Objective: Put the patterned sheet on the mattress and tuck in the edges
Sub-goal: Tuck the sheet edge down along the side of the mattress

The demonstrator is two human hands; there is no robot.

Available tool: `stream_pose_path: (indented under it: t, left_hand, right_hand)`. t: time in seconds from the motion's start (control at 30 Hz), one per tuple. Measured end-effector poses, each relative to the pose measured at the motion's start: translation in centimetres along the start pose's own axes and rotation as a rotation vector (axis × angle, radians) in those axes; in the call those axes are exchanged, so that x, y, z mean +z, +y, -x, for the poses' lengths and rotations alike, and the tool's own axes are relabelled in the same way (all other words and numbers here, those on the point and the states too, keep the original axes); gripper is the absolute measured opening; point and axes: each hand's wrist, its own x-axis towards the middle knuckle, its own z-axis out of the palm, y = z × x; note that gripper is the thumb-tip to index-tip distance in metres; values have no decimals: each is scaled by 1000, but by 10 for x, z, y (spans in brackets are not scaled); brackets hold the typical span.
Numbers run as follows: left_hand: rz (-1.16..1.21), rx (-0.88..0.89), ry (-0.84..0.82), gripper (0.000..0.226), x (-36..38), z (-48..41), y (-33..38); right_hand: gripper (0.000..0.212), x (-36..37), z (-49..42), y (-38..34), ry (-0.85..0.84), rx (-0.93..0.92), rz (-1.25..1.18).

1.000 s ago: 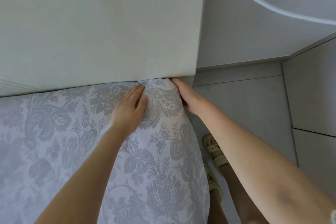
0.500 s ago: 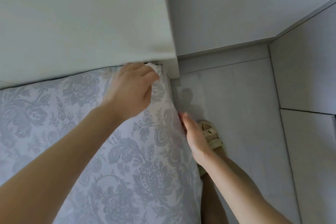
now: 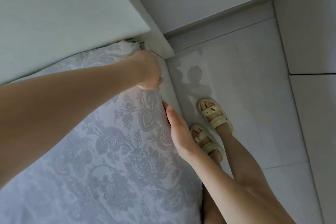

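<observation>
Grey floral-patterned cloth sheet [image 3: 101, 151] spread, frame's lower left | left hand [image 3: 147, 71] curled at sheet's upper corner, likely tucking; pinch cannot tell | right hand [image 3: 179, 131] flat, pressing side edge under.

Bedroom: patterned sheet [image 3: 109, 151], headboard [image 3: 63, 5], tiled floor [image 3: 254, 96]

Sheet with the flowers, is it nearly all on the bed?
Partly. The patterned sheet already lies spread flat up to the headboard. The left hand grips its corner edge while the right hand presses flat against the side. Tucking this side remains; other edges are out of view.
</observation>
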Motion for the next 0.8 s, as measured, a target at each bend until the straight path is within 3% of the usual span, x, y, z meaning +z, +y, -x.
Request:
stream_pose_path:
  t: [0.17, 0.3, 0.47, 0.67, 0.8]
  left_hand:
    - [-139, -9, -130, 51, -9, -6, 12]
    - [-121, -44, -167, 58, -13, -3, 8]
    - [-115, 6, -96, 59, -15, -4, 2]
    - [177, 72, 144, 59, -22, 0, 1]
    - [181, 85, 2, 63, -15, 11, 35]
  right_hand:
    - [45, -5, 0, 0, 11, -14, -67]
    - [47, -9, -9, -5, -119, 69, -103]
    - [72, -3, -48, -21, -301, 283, -142]
    - [83, 0, -60, -8, -260, 377, -194]
    - [82, -13, -33, 3, -181, 424, -138]
